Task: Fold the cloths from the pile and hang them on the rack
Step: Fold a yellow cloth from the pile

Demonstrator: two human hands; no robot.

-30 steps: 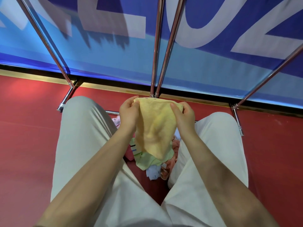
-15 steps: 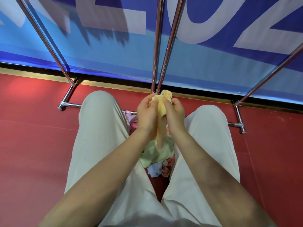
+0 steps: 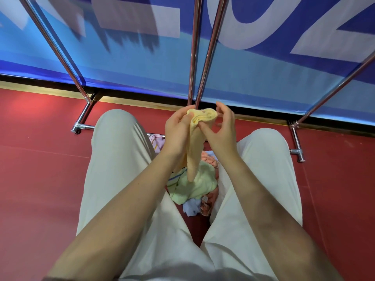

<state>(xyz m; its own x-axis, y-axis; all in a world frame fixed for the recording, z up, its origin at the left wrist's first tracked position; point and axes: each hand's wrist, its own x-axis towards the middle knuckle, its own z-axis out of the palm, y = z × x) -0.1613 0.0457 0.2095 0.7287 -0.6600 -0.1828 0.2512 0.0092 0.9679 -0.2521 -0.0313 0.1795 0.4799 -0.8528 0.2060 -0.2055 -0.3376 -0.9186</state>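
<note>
I hold a yellow cloth [image 3: 195, 142] folded in half lengthwise, hanging down between my knees. My left hand [image 3: 177, 132] grips its top edge. My right hand [image 3: 222, 128] pinches the same top fold with thumb and forefinger, the other fingers spread. Below it on the red floor lies the pile of cloths [image 3: 194, 185]: light green on top, with pink, blue and orange ones under it. The chrome rack's two middle bars [image 3: 200, 57] rise just beyond my hands.
The rack's side bars [image 3: 58, 51] slant up at left and right, with feet [image 3: 78, 129] on the red floor. A blue banner [image 3: 132, 57] with white letters stands behind. My legs in light trousers [image 3: 115, 169] flank the pile.
The spread yellow cloth was folded in half as my hands came together. My right hand has now loosened, its fingers spreading while it still pinches the top.
</note>
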